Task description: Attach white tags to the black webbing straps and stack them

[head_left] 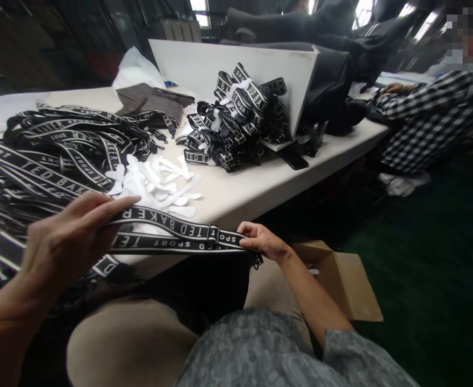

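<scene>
A black webbing strap (167,226) with white lettering is stretched, folded double, between my two hands over the table's front edge. My left hand (69,231) is closed around its left part. At the other end, my right hand (263,240) pinches the strap close to a black slider buckle, and a small dark hook hangs just below those fingers. Beside my left hand lies a large heap of loose straps (59,145). White strips (156,185) with rounded ends are scattered on the table just beyond the held strap.
A pile of bundled straps (236,123) leans against a white upright board (196,59). Behind the loose heap lie a grey-brown cloth (151,102) and a white bag (138,70). An open cardboard box (353,285) stands below at right. A person in a checked shirt (438,107) works further right.
</scene>
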`<act>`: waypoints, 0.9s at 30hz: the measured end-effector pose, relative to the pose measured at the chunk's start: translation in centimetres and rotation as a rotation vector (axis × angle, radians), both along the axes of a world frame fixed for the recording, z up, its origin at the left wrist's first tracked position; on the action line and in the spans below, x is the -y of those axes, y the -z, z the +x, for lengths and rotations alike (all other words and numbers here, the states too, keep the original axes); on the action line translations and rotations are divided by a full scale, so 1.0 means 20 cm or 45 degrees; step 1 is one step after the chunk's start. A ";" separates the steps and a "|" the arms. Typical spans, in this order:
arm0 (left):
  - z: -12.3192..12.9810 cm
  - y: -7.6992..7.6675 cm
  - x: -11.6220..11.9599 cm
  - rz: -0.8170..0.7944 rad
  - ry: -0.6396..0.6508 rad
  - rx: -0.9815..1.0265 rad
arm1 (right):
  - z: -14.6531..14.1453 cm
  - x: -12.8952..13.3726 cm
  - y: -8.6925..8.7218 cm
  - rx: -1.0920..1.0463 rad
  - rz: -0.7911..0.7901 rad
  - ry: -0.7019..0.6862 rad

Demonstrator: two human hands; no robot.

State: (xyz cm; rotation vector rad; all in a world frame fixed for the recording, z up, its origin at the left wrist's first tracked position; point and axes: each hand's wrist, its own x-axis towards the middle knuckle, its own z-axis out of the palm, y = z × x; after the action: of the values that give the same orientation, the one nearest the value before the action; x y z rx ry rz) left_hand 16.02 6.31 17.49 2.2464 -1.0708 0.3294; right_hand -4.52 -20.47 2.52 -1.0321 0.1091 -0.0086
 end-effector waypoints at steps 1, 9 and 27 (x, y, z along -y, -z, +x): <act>0.00 0.04 -0.02 0.083 0.074 0.024 | -0.01 0.01 -0.02 0.019 0.042 0.018; -0.09 0.45 -0.11 0.265 0.559 -0.694 | -0.09 0.03 -0.31 0.171 0.115 0.126; -0.31 0.54 0.32 -0.595 0.446 -0.997 | 0.01 -0.18 -0.45 0.117 -0.630 0.131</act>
State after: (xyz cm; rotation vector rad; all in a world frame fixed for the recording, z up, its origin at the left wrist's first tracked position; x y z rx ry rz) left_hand 9.84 -0.08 6.66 1.5062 -0.8133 -0.3905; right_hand -4.34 -16.83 11.49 -1.5170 0.0779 -0.1841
